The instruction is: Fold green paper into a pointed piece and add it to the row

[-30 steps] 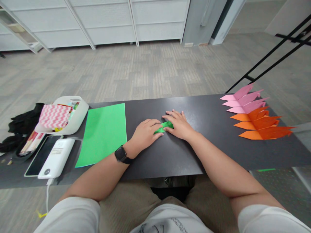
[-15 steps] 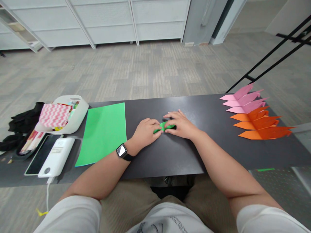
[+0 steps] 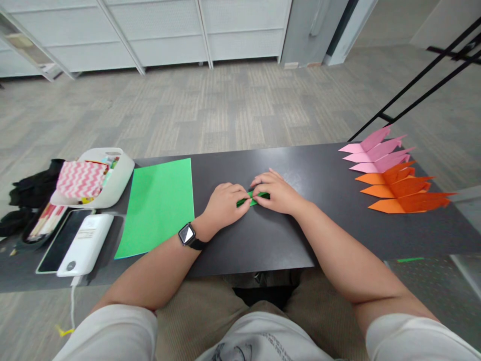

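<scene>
Pinching a small folded green paper piece (image 3: pixel 252 198) from both ends, the left hand (image 3: pixel 224 204) and the right hand (image 3: pixel 277 192) meet fingertip to fingertip near the middle of the dark table (image 3: pixel 330 235), with the piece lying low against its top. A flat green paper sheet (image 3: pixel 158 204) lies just left of the left hand, and beyond it sit a white power bank (image 3: pixel 85 244), a phone (image 3: pixel 56 248) and a white tray (image 3: pixel 116 185). Folded pink shapes (image 3: pixel 376 150) and orange shapes (image 3: pixel 404 193) lie fanned out well to the right of the right hand.
</scene>
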A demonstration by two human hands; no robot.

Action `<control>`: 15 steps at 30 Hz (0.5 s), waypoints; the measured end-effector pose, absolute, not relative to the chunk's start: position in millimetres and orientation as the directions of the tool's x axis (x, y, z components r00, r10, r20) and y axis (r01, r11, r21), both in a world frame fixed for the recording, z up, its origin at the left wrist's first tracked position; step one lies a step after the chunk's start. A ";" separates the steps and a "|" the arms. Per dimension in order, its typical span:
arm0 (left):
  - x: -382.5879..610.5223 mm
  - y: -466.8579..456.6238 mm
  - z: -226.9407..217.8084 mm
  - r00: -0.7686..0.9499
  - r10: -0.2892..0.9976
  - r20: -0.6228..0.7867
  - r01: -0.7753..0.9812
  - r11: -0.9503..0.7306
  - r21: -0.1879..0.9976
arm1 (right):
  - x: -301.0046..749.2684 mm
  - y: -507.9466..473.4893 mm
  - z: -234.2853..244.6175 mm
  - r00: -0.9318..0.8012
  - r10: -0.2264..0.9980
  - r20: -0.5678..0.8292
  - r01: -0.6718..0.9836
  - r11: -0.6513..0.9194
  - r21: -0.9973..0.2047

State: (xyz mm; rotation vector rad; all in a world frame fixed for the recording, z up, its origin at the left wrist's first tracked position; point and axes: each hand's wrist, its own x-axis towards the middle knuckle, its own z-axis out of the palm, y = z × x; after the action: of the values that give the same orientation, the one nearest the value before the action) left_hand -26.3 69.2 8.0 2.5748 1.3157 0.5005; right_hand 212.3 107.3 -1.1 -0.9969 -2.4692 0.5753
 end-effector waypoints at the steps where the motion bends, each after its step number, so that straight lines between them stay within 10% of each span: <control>1: -26.4 69.0 8.2 0.550 0.811 0.199 0.741 -0.584 0.332 | 211.2 106.8 -1.0 -0.657 0.722 0.218 0.549 0.656 -0.517; 15: -23.7 78.7 -2.2 0.399 0.901 0.168 0.817 -0.433 0.382 | 203.2 108.7 -10.6 -0.479 0.856 0.195 0.711 0.509 -0.486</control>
State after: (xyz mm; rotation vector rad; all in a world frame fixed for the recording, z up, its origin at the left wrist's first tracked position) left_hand -23.7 78.7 -2.2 2.4189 1.5166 0.5164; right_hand 203.2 108.7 -10.6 -1.2918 -2.3424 0.4781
